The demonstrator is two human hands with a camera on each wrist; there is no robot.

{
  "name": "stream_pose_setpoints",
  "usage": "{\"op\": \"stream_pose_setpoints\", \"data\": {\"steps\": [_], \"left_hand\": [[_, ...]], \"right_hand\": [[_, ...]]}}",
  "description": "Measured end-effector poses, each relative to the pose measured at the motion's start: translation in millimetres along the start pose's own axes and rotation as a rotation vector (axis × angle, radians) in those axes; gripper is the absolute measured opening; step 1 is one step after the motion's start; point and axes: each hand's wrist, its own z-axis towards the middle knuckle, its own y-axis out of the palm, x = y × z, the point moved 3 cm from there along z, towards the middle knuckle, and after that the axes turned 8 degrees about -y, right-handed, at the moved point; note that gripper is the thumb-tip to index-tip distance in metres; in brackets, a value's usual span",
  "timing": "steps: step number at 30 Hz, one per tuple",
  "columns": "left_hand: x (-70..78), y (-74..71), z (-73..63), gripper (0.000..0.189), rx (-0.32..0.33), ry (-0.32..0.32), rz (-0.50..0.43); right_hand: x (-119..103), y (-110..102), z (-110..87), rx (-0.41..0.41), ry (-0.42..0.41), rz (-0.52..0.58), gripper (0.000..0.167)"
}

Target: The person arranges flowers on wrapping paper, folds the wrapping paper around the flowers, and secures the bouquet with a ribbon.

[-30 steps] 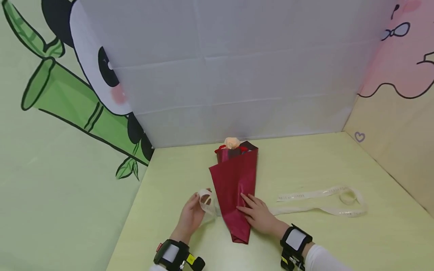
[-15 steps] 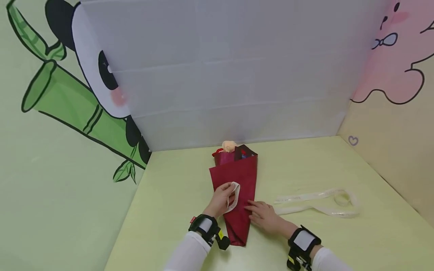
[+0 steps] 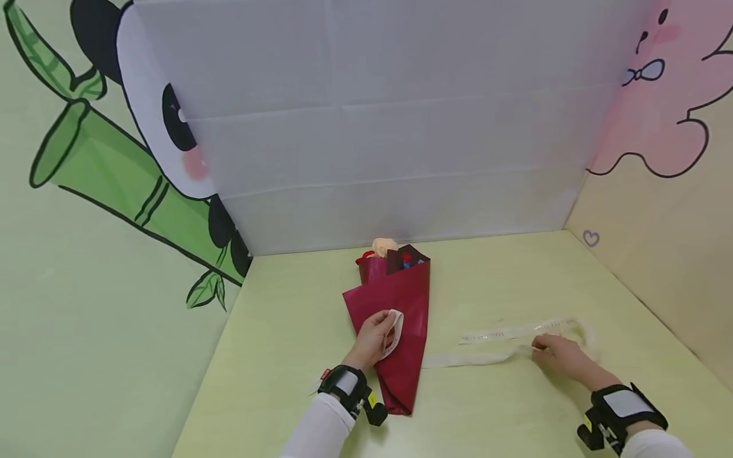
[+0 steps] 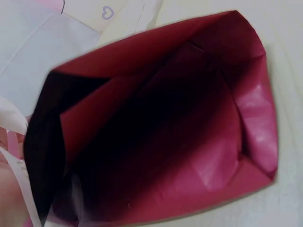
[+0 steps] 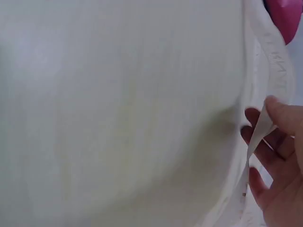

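A bouquet in dark red wrapping paper lies on the table, with a peach rose and small red flowers at its far end. My left hand pinches the looped end of a white printed ribbon over the front of the wrap. The left wrist view looks into the paper's open bottom. Right of the bouquet, my right hand pinches the same ribbon between thumb and fingers; in the right wrist view the ribbon runs through the fingers toward the red paper. Part of the ribbon is hidden behind the bouquet.
More of the ribbon lies in a long loop on the pale yellow table to the right. A white backdrop stands behind the table's far edge. Printed walls with a panda and bamboo rise at the left.
My left hand has moved right with the ribbon end, from beside the bouquet to over its front. My right hand has left the wrap, moved right and taken hold of the ribbon.
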Motion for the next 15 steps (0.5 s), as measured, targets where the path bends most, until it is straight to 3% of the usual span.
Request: {"op": "stream_pose_setpoints", "data": {"steps": [4, 6, 11, 15], "left_hand": [[2.1, 1.2, -2.1, 0.011, 0.001, 0.022, -0.017], [3.8, 1.5, -2.5, 0.012, 0.017, 0.031, -0.015], [8.7, 6.7, -4.8, 0.013, 0.06, 0.023, 0.025], [11.8, 17.6, -7.3, 0.015, 0.007, 0.009, 0.013]], "right_hand": [[-33.1, -12.8, 22.4, -0.035, -0.062, 0.256, 0.013], [-59.0, -19.9, 38.2, -0.066, -0.1, 0.309, 0.018], [-133.6, -23.9, 85.0, -0.077, -0.339, 0.25, 0.008], [-178.7, -14.1, 118.8, -0.062, -0.464, 0.17, 0.007]]}}
